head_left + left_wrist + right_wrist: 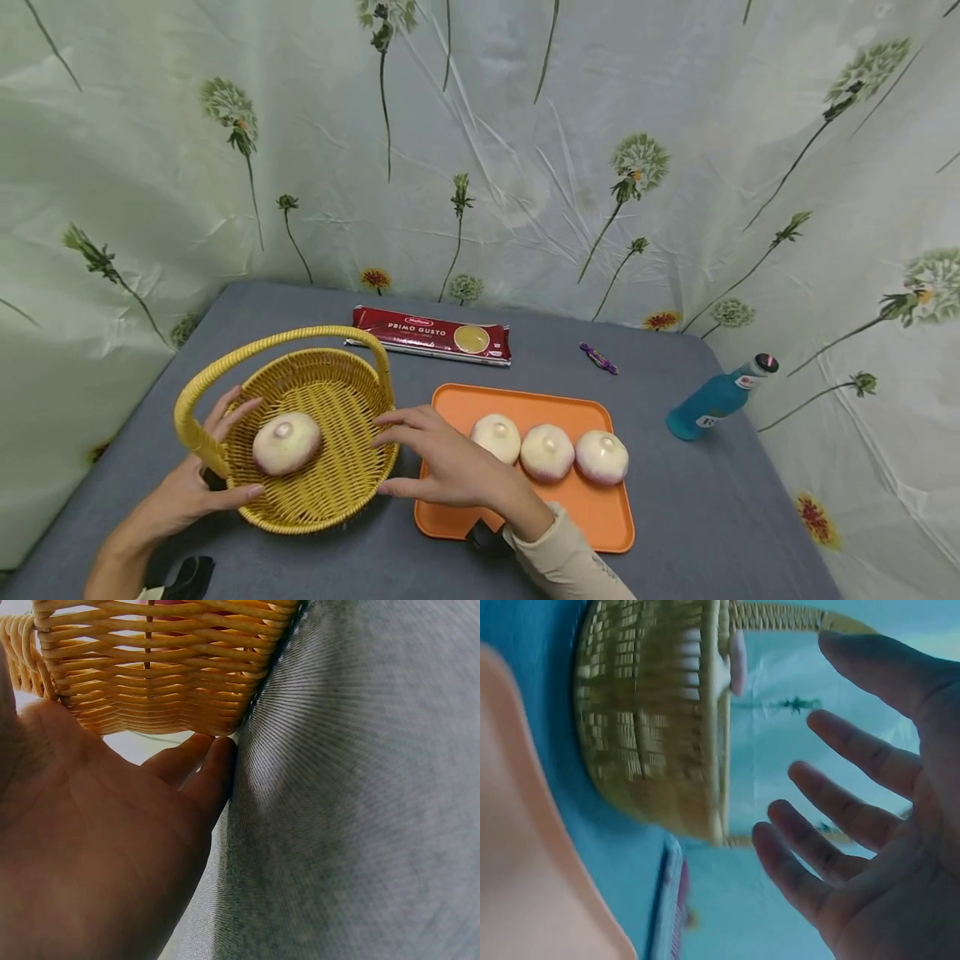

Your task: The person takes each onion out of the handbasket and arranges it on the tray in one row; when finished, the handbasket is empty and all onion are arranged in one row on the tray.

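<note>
A grey worktop (675,517) is boxed in by a dandelion-print curtain. One onion (287,442) is already sat in the yellow basket (352,500) at lower left of the frame; three onions (548,451) are left on the orange tray (600,517), so roughly a quarter looks done. The basket's outer wall is touched by the left hand (187,496), fingers relaxed. The right hand (442,458) is spread and nothing is held.

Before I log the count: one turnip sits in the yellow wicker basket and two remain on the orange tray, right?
Not quite. One turnip does sit in the yellow wicker basket, but the orange tray holds three turnips, not two. The head view shows them in a row.
</note>
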Demonstrator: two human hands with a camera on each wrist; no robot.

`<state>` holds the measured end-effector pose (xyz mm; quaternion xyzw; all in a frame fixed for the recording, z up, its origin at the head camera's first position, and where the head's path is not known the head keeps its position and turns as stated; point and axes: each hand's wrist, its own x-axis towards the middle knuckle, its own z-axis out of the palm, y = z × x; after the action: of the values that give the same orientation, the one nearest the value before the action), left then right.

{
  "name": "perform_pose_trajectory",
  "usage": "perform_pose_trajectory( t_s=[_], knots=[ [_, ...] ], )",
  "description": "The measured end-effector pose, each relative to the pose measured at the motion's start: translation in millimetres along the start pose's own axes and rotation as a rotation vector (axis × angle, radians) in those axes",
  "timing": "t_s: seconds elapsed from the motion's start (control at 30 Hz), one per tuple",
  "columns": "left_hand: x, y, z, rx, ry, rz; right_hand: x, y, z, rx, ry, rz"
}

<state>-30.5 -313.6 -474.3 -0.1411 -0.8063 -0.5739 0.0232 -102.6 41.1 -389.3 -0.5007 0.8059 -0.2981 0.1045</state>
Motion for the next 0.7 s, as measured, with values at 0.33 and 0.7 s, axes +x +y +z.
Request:
perform_pose_trajectory(
  t_s=[0.33, 0.7],
  knots=[
    [0.0, -0.2, 0.5, -0.001, 0.001, 0.011, 33, -10, 31, 0.159, 0.035, 0.013],
    [-0.5, 0.7, 0.4, 0.013, -0.003, 0.01, 68, -10, 50, 0.464, 0.066, 0.104]
  ],
)
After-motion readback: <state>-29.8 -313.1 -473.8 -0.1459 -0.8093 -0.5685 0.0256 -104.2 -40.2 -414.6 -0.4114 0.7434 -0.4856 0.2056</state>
